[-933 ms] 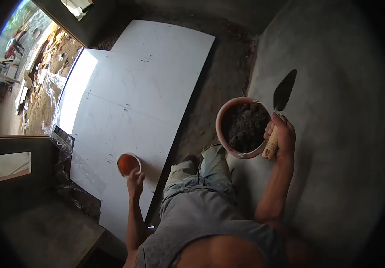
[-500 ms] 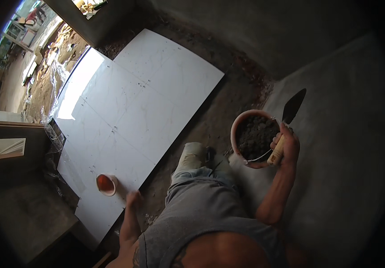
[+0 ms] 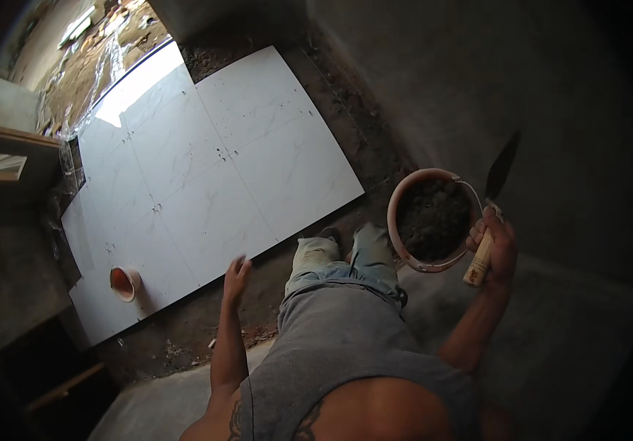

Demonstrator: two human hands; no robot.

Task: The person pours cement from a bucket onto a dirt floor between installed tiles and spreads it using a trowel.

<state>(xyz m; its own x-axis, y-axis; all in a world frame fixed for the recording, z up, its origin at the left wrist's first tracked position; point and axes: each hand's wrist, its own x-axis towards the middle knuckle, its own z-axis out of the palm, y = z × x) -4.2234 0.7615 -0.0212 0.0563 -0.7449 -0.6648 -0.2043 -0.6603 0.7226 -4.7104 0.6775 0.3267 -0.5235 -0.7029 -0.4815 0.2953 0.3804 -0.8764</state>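
The right hand grips the pointed trowel by its wooden handle. Just left of that hand, the bucket of lumpy dark mortar should feel heavy — best carried by its wire bail; the trowel seems light, stiff. The left hand, fingers loosely parted, hovers bare — a small pail stands left, on tiles.

Pretty clearly an indoor building site: glossy white tiles are laid over part of the dirt floor, walls are coated in plain grey, and a trowel and filled bucket are held.
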